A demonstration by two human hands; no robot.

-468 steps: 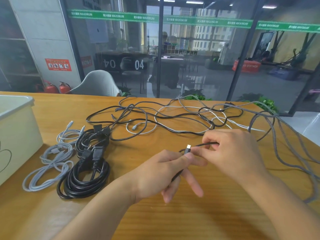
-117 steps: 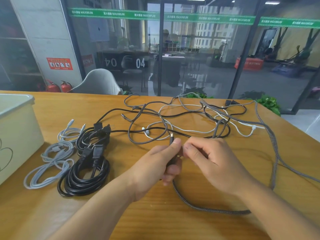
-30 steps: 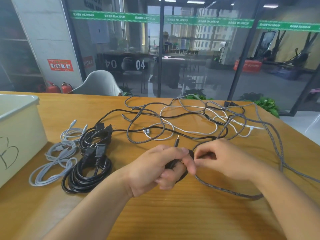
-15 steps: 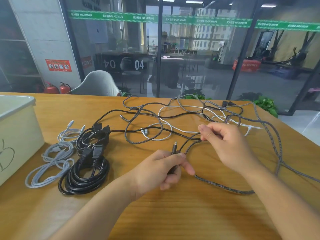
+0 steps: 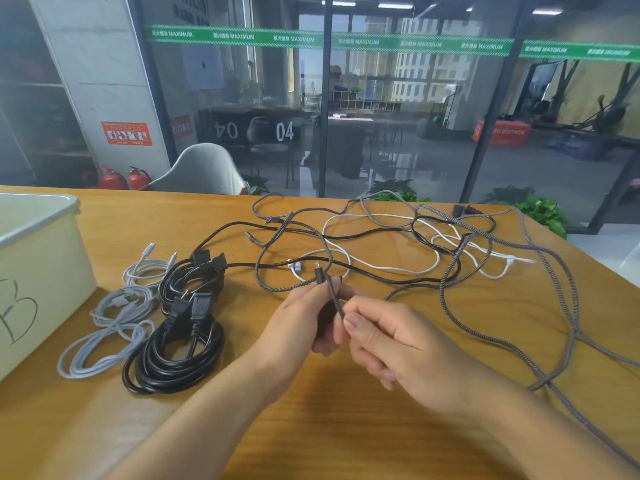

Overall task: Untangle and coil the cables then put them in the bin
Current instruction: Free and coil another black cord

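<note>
The right hand [image 5: 391, 341] has been returned from the far tangle to the left hand [image 5: 298, 327] — both grips clenched on the dark braided cable [image 5: 330, 289]; another loop is judged added.

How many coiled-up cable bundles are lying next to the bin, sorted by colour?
Black coiled power cables: 2, the near one and the far one.
Grey coiled cables: 2, the near one and the far one.
Total: 4 bundles, all on the table beside the bin.
</note>
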